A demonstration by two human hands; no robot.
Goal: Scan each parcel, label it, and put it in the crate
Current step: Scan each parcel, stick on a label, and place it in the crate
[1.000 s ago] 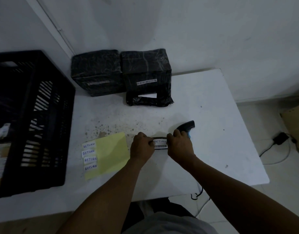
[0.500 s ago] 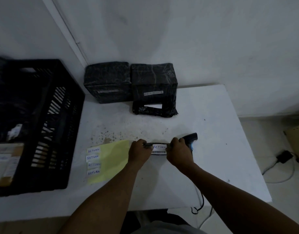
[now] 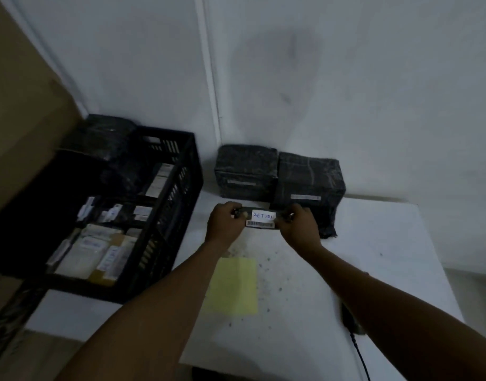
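I hold a small flat black parcel (image 3: pixel 261 219) up above the white table (image 3: pixel 387 270), between both hands. My left hand (image 3: pixel 225 224) grips its left end and my right hand (image 3: pixel 298 228) grips its right end. A white "RETURN" label and a barcode strip face me on it. The black crate (image 3: pixel 165 215) stands to the left, with several labelled parcels inside. Two black-wrapped box parcels (image 3: pixel 246 171) (image 3: pixel 309 180) sit at the back against the wall, just behind my hands.
A yellow sheet (image 3: pixel 232 285) lies on the table below my forearms. The scanner (image 3: pixel 351 321) and its cable lie at the right front, partly hidden by my right arm. A brown cardboard surface (image 3: pixel 22 111) rises at the far left.
Both hands lifted the small parcel off the table and carried it away from me, toward the back boxes. The view swung left, so the crate's inside now shows.
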